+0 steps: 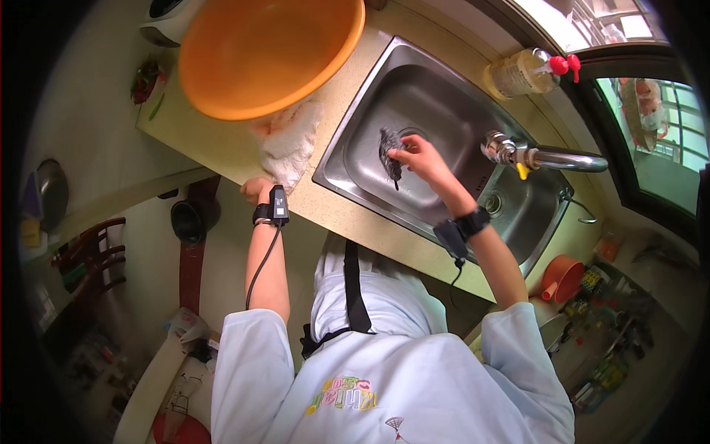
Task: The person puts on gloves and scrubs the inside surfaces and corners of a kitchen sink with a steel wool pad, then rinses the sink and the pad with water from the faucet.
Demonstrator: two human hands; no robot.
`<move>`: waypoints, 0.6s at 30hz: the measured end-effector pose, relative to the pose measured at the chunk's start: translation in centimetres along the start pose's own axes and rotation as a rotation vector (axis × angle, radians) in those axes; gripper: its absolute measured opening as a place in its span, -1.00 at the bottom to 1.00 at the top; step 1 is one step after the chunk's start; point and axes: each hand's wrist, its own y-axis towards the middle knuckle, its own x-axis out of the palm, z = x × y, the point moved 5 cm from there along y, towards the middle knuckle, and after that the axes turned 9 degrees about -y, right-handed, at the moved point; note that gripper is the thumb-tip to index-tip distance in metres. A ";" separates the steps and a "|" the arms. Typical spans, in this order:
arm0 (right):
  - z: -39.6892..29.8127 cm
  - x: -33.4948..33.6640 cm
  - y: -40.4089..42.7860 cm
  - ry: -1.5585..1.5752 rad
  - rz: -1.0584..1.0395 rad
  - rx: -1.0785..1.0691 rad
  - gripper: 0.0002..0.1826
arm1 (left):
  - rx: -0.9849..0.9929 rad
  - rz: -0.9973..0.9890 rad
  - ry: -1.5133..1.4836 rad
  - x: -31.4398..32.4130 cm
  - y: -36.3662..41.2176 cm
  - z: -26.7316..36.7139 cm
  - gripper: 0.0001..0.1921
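Observation:
Over the large basin of a stainless steel sink [363, 105], my right hand [421, 161] pinches a dark grey, crumpled scrubber [390, 152]. It looks like mesh or wire, and a short dark loop hangs from its lower end. The sink's drain [413, 132] shows just behind the fingers. My left hand [258, 190] is at the counter's front edge with its fingers curled. A crumpled white cloth [288, 147] lies right beside it; whether the hand grips the cloth is hidden by the wrist. Black devices with cables are strapped to both wrists.
A big orange plastic basin [266, 61] stands on the speckled counter [333, 219], partly over the cloth. Behind the sink are a pump bottle [518, 75] with a red top and a chrome faucet [566, 159]. A small side basin [521, 222] and an orange dipper [563, 275] are at right.

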 end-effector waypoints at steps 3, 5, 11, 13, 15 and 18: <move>5.2 3.6 3.8 -0.386 -0.058 0.002 -0.37 | 0.038 0.090 0.004 0.1 -0.3 0.1 -0.49; 8.0 6.0 5.5 -0.445 -0.259 0.069 -0.37 | 0.023 0.223 0.054 -0.8 -0.6 0.4 -0.49; 9.8 10.1 8.8 -0.818 -0.341 0.030 -0.49 | 0.240 0.154 0.177 -0.7 -0.6 0.8 -0.54; 8.5 10.9 10.2 -0.677 -0.338 -0.066 -0.51 | 0.204 0.187 0.203 0.5 0.9 -0.2 -0.55; 7.1 11.2 11.1 -0.478 -0.263 -0.172 -0.55 | 0.207 0.208 0.211 1.8 3.0 -0.9 -0.55; 7.7 11.3 10.5 -0.547 -0.271 -0.324 -0.50 | 0.204 0.233 0.231 2.9 4.8 -1.9 -0.55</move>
